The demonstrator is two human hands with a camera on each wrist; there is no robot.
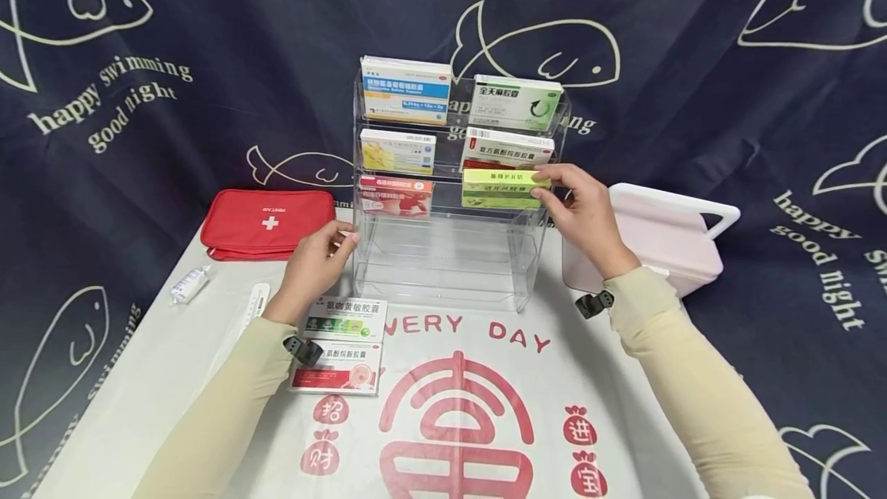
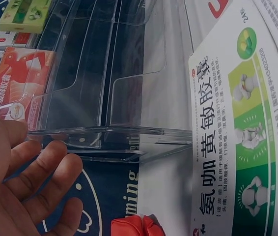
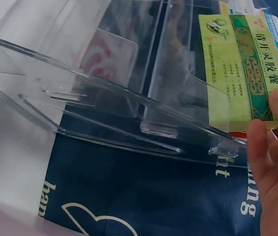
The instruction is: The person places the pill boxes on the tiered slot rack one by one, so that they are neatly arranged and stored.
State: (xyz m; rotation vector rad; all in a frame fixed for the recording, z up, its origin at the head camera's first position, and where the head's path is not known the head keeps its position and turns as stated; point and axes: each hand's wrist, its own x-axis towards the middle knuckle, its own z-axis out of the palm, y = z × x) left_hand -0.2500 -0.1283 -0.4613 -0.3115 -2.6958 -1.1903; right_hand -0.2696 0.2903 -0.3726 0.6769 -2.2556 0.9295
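Observation:
A clear acrylic tiered rack (image 1: pixel 443 260) stands mid-table with several medicine boxes on its upper tiers. My right hand (image 1: pixel 547 183) pinches the right end of a yellow-green box (image 1: pixel 499 187) on the right side of the third tier. In the right wrist view the fingers (image 3: pixel 276 162) press that box (image 3: pixel 237 73) at its end, over the rack's wall (image 3: pixel 104 132). My left hand (image 1: pixel 319 256) rests with relaxed fingers against the rack's left side. In the left wrist view that hand (image 2: pixel 26 191) holds nothing beside the rack's edge (image 2: pixel 104 132).
A green-white box (image 1: pixel 345 319) and a red-white box (image 1: pixel 337 368) lie flat by my left wrist. A red first-aid pouch (image 1: pixel 266 222) and a small tube (image 1: pixel 189 283) sit to the left. To the right of the rack is a pink case (image 1: pixel 658 245). The rack's lowest tiers hold nothing.

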